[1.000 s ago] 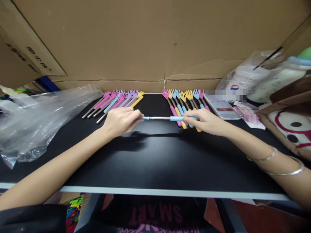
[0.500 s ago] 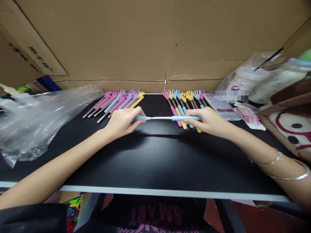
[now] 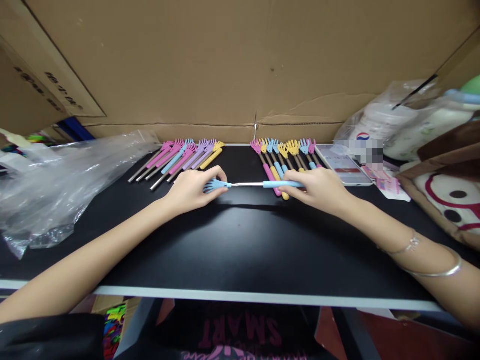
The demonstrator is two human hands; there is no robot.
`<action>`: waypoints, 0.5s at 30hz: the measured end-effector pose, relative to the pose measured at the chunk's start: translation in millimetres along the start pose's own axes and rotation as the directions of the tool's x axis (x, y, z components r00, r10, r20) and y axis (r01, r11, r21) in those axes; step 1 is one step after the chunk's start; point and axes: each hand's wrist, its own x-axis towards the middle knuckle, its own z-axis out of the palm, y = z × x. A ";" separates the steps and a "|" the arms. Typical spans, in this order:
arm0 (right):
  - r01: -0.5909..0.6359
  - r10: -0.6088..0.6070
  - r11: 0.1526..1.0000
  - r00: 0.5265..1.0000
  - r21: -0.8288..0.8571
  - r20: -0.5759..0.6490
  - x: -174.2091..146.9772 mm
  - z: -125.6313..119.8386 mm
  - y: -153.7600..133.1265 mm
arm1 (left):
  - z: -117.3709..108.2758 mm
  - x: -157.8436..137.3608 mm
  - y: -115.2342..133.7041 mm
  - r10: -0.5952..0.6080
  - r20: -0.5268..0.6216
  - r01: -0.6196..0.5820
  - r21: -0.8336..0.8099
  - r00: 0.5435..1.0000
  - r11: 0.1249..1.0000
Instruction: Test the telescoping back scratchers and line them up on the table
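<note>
A blue back scratcher [image 3: 247,184] with a metal rod is held level above the black table by both my hands. My left hand [image 3: 197,187] pinches its hand-shaped head between thumb and fingers. My right hand [image 3: 315,190] grips the blue handle at the other end. Behind my left hand lies a row of pink, blue, purple and yellow back scratchers [image 3: 187,155], several with bare rods pointing toward me. Another row of back scratchers [image 3: 277,160], handles toward me, lies behind my right hand and is partly hidden by it.
A clear plastic bag [image 3: 75,175] spreads over the table's left side. At the right are a phone [image 3: 347,167], pink paper slips [image 3: 386,180], a bagged cup [image 3: 382,122] and a brown bag [image 3: 446,195]. A cardboard wall [image 3: 225,65] stands behind; the table's pale front edge [image 3: 262,296] runs below.
The blue head has turned, and its spread fingers now face up between my left thumb and fingers. My right hand has shifted slightly left with the handle.
</note>
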 end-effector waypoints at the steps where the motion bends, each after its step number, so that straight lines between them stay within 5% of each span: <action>1: -0.002 0.001 0.999 1.000 -0.043 -0.014 -0.6 1.6 -0.3 | 1.4 -0.3 -0.3 0.002 -0.002 -0.002 0.010 1.000 1.000; 8: 0.065 -0.075 0.979 0.996 -0.192 -0.044 -2.4 3.6 -3.4 | 13.9 -2.4 -2.7 0.070 0.002 -0.070 0.097 0.998 0.993; 15: 0.193 -0.188 0.944 0.981 -0.268 0.047 -4.9 8.4 -15.7 | 11.3 -3.6 3.4 0.225 -0.061 -0.212 0.172 0.972 0.962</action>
